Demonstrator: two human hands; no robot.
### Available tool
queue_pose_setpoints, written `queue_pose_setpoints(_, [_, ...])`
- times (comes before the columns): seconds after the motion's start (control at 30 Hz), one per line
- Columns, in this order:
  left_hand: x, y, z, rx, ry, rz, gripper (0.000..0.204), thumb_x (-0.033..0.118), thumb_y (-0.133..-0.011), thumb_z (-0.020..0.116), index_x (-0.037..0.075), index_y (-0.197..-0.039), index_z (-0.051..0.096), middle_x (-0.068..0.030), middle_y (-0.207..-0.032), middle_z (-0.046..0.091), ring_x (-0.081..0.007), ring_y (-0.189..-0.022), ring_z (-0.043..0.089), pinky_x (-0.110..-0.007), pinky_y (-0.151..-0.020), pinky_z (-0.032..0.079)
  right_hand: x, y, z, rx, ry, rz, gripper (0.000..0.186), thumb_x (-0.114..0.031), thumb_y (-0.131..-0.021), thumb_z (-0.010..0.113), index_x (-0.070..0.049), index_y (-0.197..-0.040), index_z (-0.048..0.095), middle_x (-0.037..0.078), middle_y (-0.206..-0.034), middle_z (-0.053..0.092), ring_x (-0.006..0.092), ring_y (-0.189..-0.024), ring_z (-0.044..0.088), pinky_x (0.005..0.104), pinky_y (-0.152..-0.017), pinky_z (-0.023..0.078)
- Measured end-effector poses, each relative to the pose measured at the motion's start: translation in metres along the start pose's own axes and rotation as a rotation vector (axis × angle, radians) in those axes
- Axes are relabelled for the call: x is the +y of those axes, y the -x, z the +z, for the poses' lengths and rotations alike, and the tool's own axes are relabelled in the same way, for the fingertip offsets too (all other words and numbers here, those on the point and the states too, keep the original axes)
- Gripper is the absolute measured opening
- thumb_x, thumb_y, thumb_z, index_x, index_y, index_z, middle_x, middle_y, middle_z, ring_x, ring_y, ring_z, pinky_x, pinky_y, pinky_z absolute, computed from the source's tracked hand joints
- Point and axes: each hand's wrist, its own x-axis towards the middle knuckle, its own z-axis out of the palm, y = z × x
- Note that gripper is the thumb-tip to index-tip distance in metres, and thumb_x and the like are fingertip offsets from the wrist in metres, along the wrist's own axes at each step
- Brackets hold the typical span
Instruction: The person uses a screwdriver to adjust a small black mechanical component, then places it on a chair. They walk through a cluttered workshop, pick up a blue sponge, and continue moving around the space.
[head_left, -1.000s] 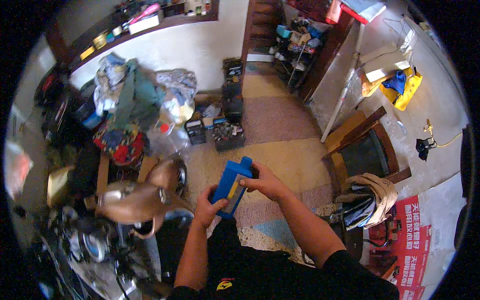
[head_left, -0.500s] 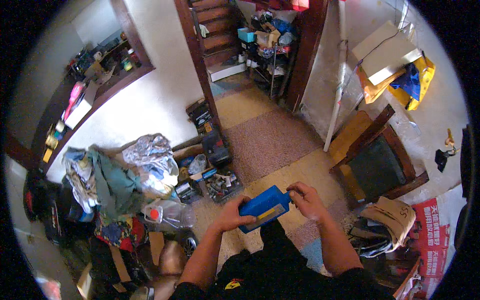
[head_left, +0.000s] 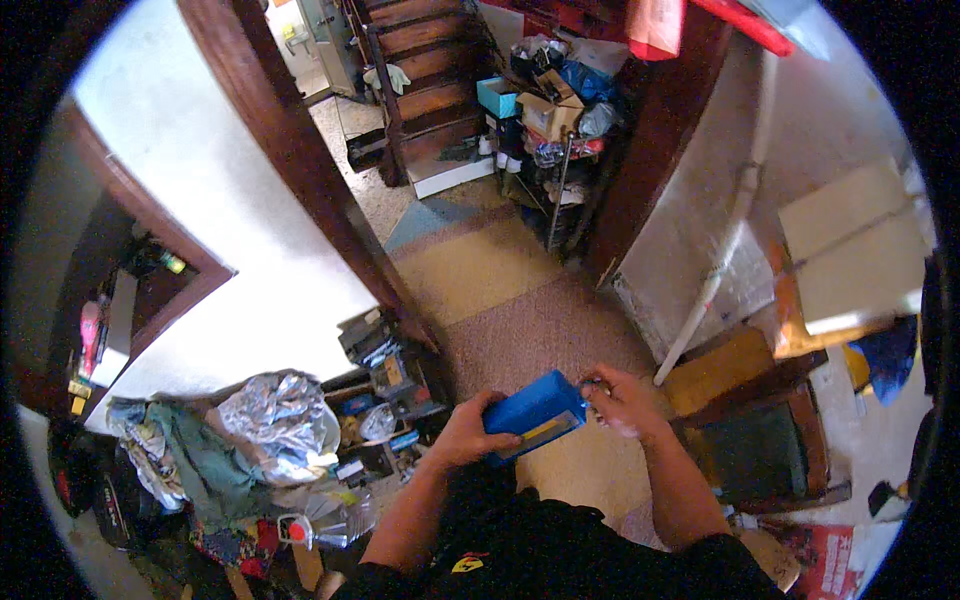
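A blue rectangular box (head_left: 537, 411) with a yellow strip on its side is held in front of my chest. My left hand (head_left: 467, 432) grips its near left end from below. My right hand (head_left: 620, 400) is closed at its right end, fingers curled around something small that I cannot make out. Both forearms come up from the lower edge over my black shirt.
Left of me a pile of clothes, crumpled foil (head_left: 280, 415) and small boxes lies by the white wall. A wooden chair (head_left: 760, 420) stands to the right, next to a white pipe (head_left: 715, 270). Ahead are a metal rack of clutter (head_left: 555, 120) and wooden stairs (head_left: 425, 85).
The view has swung up and toward the stairs and doorway. The blue box stays in both hands, now lying more level, with my right hand moved to its right end.
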Motion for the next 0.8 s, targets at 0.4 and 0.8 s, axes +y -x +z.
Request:
queue_pose_setpoints(0.4, [0.047,-0.309,-0.157,-0.063,-0.059,0.054,0.080,0.035,-0.063,0.085,-0.003,-0.125,0.053,-0.0243,-0.120,0.061,-0.0340,-0.109,0.062,-0.042,-0.094,0.049,-0.062,-0.289,-0.116,0.067,-0.289,-0.003,0.036,-0.032,-0.091,0.067,-0.004,-0.110,0.057,0.008,-0.086,0.063,0.0132,-0.062,0.054,0.0295,-0.055,0.050])
queue_pose_setpoints(0.8, [0.025,-0.461,-0.318,0.342,0.079,-0.171,0.080,0.040,-0.062,0.081,-0.001,-0.125,0.055,-0.0232,-0.113,0.065,-0.0344,-0.100,0.065,-0.042,-0.090,0.051,-0.191,-0.624,-0.135,-0.425,-0.026,-0.216,0.085,-0.024,-0.071,0.082,-0.007,-0.142,0.038,0.011,-0.115,0.061,0.0223,-0.093,0.062,0.0381,-0.083,0.052])
